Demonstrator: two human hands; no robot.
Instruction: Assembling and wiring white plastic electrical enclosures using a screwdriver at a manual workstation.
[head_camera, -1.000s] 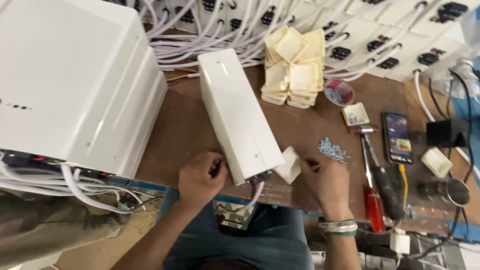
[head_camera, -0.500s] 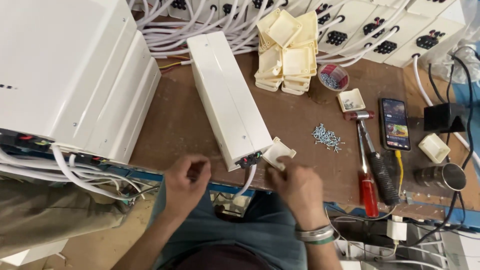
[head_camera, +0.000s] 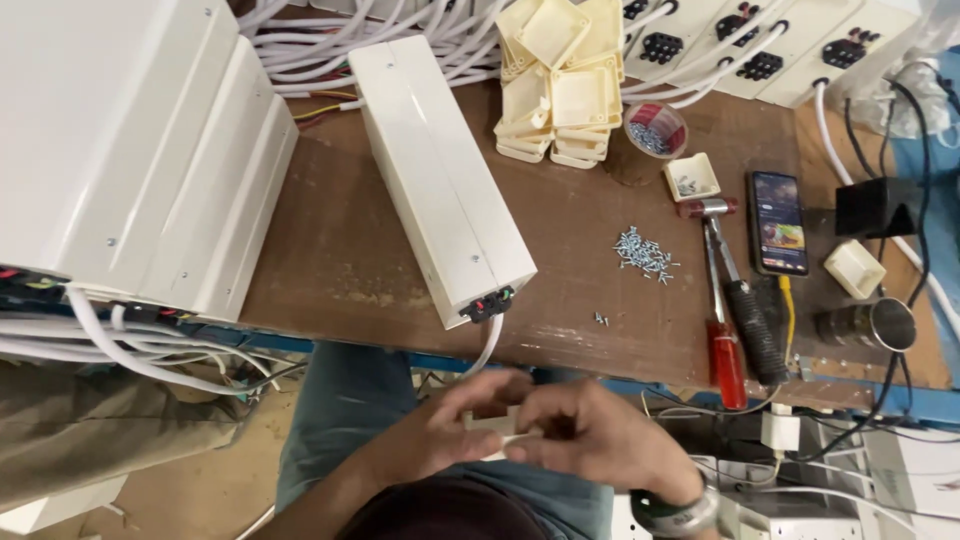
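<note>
My left hand (head_camera: 455, 425) and my right hand (head_camera: 590, 440) meet over my lap, below the table's front edge. Together they pinch a small cream plastic piece (head_camera: 497, 437), mostly hidden by the fingers. A white cable (head_camera: 487, 347) drops from the near end of a long white metal box (head_camera: 440, 170) lying on the brown table (head_camera: 340, 250) and runs down toward my hands. That end of the box shows red and black connectors (head_camera: 487, 304).
Large white boxes (head_camera: 130, 150) with cables fill the left. Cream plastic covers (head_camera: 560, 80) are stacked at the back, beside a screw cup (head_camera: 655, 130). Loose screws (head_camera: 643, 254), a hammer (head_camera: 740, 300), a red-handled screwdriver (head_camera: 725, 350), a phone (head_camera: 778, 222) and a metal cup (head_camera: 868, 325) lie right.
Both hands have drawn back from the end of the box to my lap, carrying the cream piece with them. The box end with its connectors is now uncovered.
</note>
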